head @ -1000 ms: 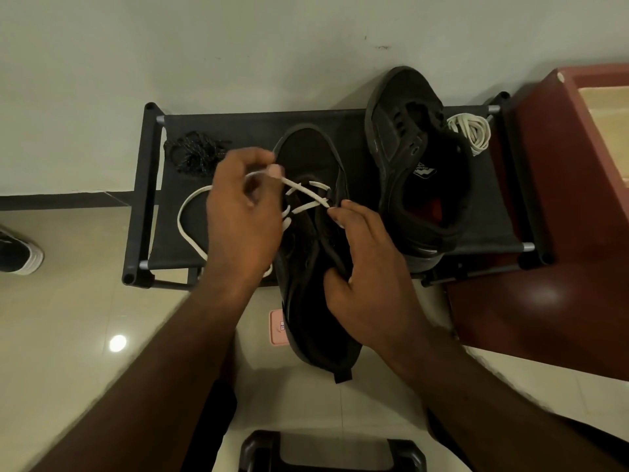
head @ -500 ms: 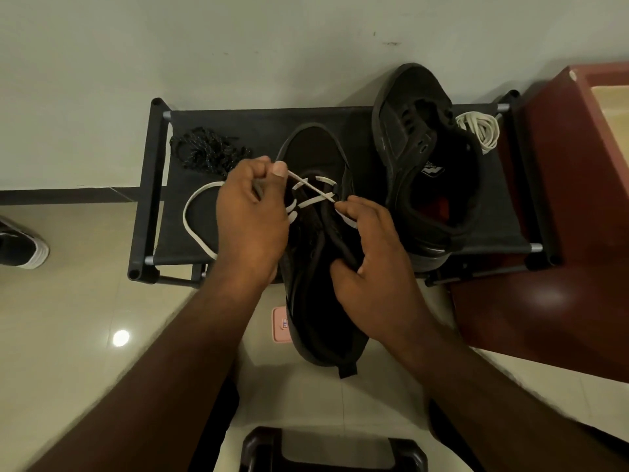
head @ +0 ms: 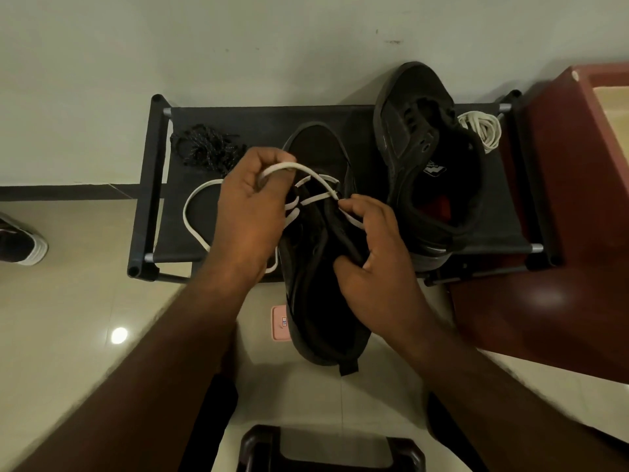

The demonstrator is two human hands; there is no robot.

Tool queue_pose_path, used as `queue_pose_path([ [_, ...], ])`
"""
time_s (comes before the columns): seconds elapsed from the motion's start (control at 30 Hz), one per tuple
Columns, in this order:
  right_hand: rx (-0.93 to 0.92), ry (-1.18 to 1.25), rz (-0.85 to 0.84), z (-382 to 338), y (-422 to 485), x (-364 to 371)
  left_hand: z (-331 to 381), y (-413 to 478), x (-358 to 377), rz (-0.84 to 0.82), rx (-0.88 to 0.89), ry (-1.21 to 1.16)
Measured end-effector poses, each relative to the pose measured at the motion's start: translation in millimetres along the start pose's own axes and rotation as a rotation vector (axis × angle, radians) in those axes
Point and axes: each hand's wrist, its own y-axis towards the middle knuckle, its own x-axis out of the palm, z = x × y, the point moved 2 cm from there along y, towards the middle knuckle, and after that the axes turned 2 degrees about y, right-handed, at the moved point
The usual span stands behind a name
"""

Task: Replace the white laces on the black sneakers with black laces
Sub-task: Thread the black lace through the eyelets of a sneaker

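While my right hand (head: pixel 377 267) grips the sneaker (head: pixel 323 318) lying between both hands, I'd draw the white lace (head: pixel 316 177) pinched in my left hand (head: pixel 248 216) leftward, one crossing at a time, black laces (head: pixel 207 149) waiting beyond it.

Left hand (head: pixel 250 212) pinches white lace (head: pixel 318 180); right hand (head: pixel 374 260) grips black sneaker (head: pixel 323 267) on rack (head: pixel 156 185)

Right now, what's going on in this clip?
A person is unlacing a black sneaker on a small rack. The left hand pinches the white lace while the right hand grips the sneaker. A few crossings near the toe remain threaded. The second sneaker sits laceless beside a coiled white lace; the black laces lie untouched.
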Motion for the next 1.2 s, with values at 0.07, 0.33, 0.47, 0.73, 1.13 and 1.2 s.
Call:
queue_pose_path([
  [0.07,0.003,0.015,0.000,-0.1,0.5,0.2,-1.5,-2.7,0.4,-0.035,0.073,0.136],
  [0.33,-0.062,-0.060,-0.033,2.8,-5.6,-1.0,-8.5,-2.2,3.9,-0.070,0.375,0.685],
  [0.47,-0.082,-0.077,-0.034,3.8,-7.8,-0.4,-9.0,0.2,6.0,-0.072,0.349,0.659],
  [0.73,-0.088,-0.100,-0.018,4.2,-7.4,1.8,-6.5,1.9,3.0,-0.114,0.363,0.617],
  [1.13,-0.100,-0.116,-0.005,4.2,-8.0,2.2,-8.1,-3.4,10.2,-0.004,0.333,0.537],
  [1.2,-0.086,-0.128,-0.007,3.0,-7.7,1.9,-9.5,1.1,4.1,0.101,0.203,0.375],
])
